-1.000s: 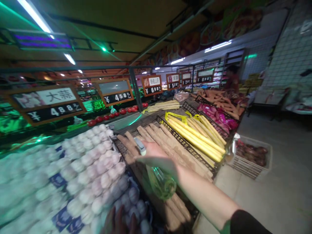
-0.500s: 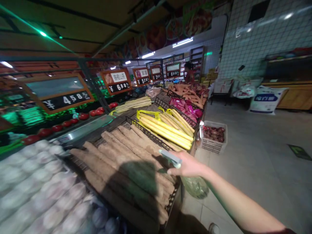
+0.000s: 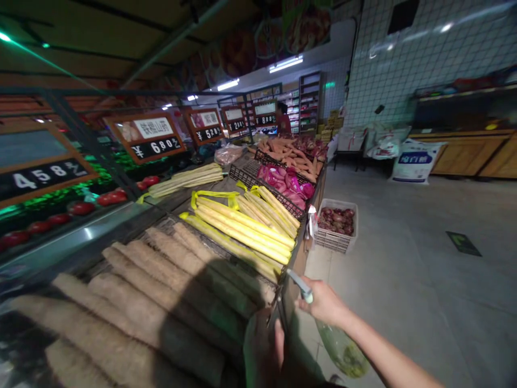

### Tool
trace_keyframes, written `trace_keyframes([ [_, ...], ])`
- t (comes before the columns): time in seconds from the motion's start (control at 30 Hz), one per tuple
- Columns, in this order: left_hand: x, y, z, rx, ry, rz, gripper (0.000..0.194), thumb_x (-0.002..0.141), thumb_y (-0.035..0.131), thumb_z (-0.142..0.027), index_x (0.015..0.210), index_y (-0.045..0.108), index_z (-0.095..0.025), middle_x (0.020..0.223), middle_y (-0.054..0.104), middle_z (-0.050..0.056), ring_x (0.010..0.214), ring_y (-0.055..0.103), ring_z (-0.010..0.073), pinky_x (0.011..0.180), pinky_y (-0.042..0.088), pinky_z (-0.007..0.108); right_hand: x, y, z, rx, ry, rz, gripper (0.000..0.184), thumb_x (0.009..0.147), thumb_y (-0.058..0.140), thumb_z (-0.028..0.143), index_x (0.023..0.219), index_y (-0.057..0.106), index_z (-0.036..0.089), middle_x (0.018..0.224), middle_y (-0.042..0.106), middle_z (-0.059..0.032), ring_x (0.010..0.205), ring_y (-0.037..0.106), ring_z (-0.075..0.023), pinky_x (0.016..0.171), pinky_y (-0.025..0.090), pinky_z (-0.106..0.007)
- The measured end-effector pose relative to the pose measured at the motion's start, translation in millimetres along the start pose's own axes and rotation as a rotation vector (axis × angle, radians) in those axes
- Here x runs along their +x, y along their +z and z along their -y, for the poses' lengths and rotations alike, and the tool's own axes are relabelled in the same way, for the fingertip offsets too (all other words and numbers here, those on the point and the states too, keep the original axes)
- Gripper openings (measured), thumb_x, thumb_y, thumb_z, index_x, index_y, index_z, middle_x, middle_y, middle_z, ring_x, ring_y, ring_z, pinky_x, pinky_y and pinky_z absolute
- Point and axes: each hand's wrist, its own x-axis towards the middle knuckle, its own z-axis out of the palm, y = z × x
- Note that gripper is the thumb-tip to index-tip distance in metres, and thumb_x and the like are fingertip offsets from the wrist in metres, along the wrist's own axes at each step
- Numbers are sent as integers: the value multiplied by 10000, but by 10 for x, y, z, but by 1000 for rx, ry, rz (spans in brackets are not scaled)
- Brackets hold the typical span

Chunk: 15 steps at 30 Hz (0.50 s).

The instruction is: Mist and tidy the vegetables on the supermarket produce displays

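Beside the yam crate (image 3: 283, 318), right hand (image 3: 323, 302) grips one spray bottle (image 3: 339, 345).

1. Long brown yams (image 3: 161, 280) piled in the nearest crate.
2. Just beyond the yams — yellow-wrapped bundles (image 3: 242, 226).
3. Farther past the yams — pink roots (image 3: 288, 180), then a white basket (image 3: 337, 237) on the floor.

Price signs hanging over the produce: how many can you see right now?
5. The 4.58 sign at far left, the 6.80 sign next along, the 5.28 sign, then two smaller signs farther back. More may hang beyond, too small to tell.
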Motion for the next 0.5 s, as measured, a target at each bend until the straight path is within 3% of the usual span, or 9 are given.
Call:
trace_keyframes([
  [0.13, 228, 689, -161, 94, 11, 31, 317, 890, 486, -172, 1197, 561, -153, 1179, 626, 141, 1118, 584, 252, 918, 511, 379, 305, -467, -417, -110, 224, -230, 383, 823, 567, 407, 1179, 558, 265, 905, 692, -55, 862, 649, -270, 661, 378, -300],
  [0.23, 389, 998, -147, 249, 43, 93, 366, 874, 526, -171, 1237, 543, -130, 1213, 608, 153, 1157, 550, 272, 982, 456, 428, 463, -768, -559, -135, 231, -280, 424, 826, 562, 423, 1226, 551, 280, 928, 700, -52, 896, 659, -279, 680, 396, -305],
  [0.33, 518, 1127, -113, 407, -44, 172, 319, 882, 545, -204, 1190, 582, -131, 1113, 645, 127, 1079, 565, 270, 953, 429, 458, 526, -845, -491, -94, 5, -142, 440, 779, 589, 372, 1203, 569, 254, 911, 699, -58, 853, 662, -277, 684, 406, -317],
  [0.43, 537, 1143, -90, 476, -104, 265, 257, 905, 512, -226, 1115, 637, -149, 1016, 663, 93, 997, 567, 248, 980, 388, 484, 509, -696, -320, -52, -241, 66, 288, 702, 647, 336, 985, 634, 282, 812, 698, -2, 747, 657, -227, 639, 409, -287],
  [0.5, 512, 1128, -91, 474, -61, 344, 230, 909, 494, -207, 1054, 671, -183, 974, 668, 69, 989, 557, 240, 1051, 325, 519, 500, -542, -246, -6, -309, 181, 243, 664, 695, 358, 897, 642, 316, 818, 713, 43, 755, 664, -199, 640, 427, -257],
])
